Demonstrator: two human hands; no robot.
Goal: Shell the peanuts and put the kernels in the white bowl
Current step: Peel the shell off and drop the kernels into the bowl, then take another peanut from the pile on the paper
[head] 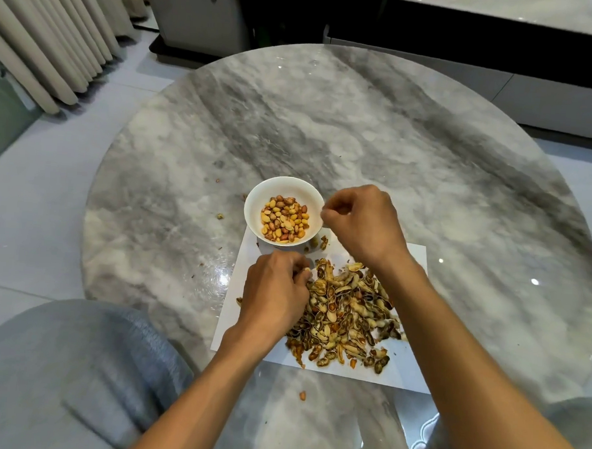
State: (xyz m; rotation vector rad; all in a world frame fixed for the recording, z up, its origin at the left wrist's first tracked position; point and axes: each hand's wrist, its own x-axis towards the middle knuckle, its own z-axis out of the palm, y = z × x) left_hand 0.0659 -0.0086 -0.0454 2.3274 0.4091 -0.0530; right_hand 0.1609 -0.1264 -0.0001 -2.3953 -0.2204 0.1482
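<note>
A white bowl point(254, 201) stands at the far left corner of a white paper sheet point(412, 261), and holds several tan and reddish kernels point(284, 218). A pile of broken peanut shells point(345, 312) covers the middle of the sheet. My left hand point(274, 292) hovers over the pile's left edge, its curled fingers pinching a pale shell piece point(306, 270). My right hand point(363, 221) is at the bowl's right rim, fingers curled around something small and pale that I cannot make out.
The sheet lies on a round grey marble table point(361, 124) under a glass top. Stray shell bits lie at the left of the bowl point(220, 216) and near the front edge point(302, 395). My grey-clad knee point(74, 367) is at the lower left.
</note>
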